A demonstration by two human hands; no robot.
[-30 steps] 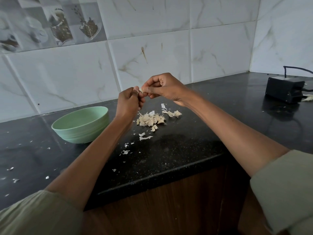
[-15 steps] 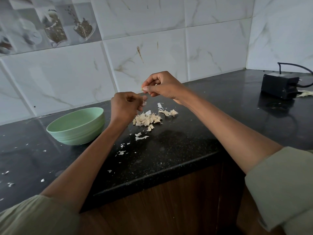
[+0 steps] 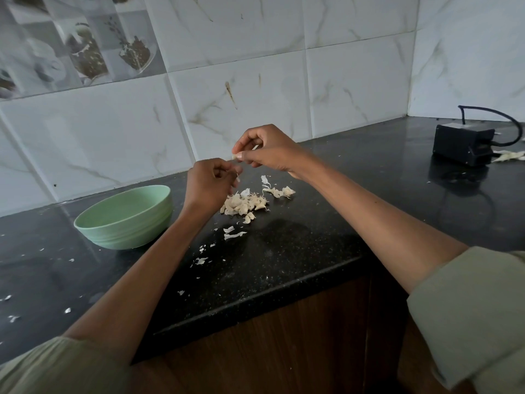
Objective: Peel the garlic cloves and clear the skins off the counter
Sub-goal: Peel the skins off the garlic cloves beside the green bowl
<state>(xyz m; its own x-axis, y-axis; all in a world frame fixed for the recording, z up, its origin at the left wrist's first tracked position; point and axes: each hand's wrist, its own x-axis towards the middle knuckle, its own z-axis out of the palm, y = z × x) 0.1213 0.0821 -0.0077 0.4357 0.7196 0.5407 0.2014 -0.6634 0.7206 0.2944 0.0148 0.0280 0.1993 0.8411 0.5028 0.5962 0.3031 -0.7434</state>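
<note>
Your right hand (image 3: 267, 150) pinches a garlic clove (image 3: 235, 156); your left hand (image 3: 208, 184) curls beside it, its grasp unclear. Strip skin over the pile (image 3: 244, 204).

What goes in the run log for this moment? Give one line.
stage: peeling | right hand: pinches clove | left hand: curled, contents unclear | pile: on counter | bowl: left of pile
</note>
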